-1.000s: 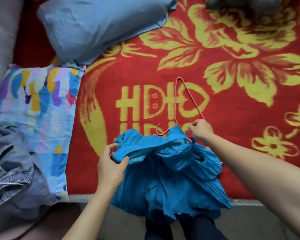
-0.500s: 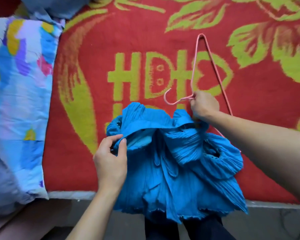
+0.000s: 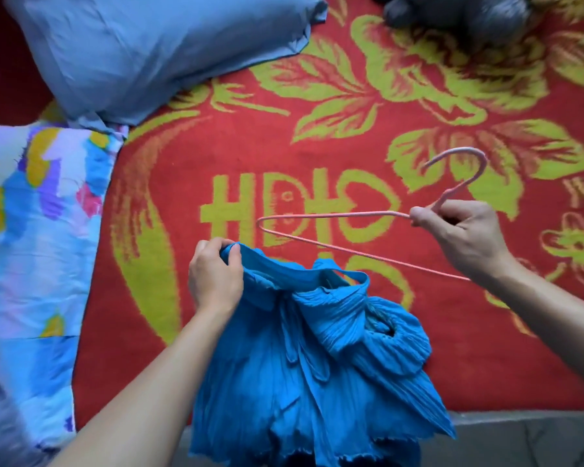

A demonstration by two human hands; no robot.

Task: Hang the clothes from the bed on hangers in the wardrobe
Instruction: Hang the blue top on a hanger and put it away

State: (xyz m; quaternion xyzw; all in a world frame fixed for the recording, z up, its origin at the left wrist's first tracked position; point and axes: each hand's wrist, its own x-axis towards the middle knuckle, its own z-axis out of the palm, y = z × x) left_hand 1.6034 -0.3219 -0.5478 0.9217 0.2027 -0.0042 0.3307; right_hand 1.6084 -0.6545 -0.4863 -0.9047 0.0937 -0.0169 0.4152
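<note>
Head view: the right hand [image 3: 466, 237] had swung the pink hanger [image 3: 334, 215] sideways, fingers pinching its neck. The left hand [image 3: 213, 278] pinched the edge of the blue garment [image 3: 317, 358], so threading looked next.

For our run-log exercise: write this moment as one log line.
left hand: grips blue garment top edge | right hand: holds pink hanger, outside garment | surface: red blanket | hung: not yet

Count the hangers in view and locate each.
1: a pink wire hanger, held by the right hand over the red blanket, just beyond the blue garment. Others may lie outside the frame.
</note>
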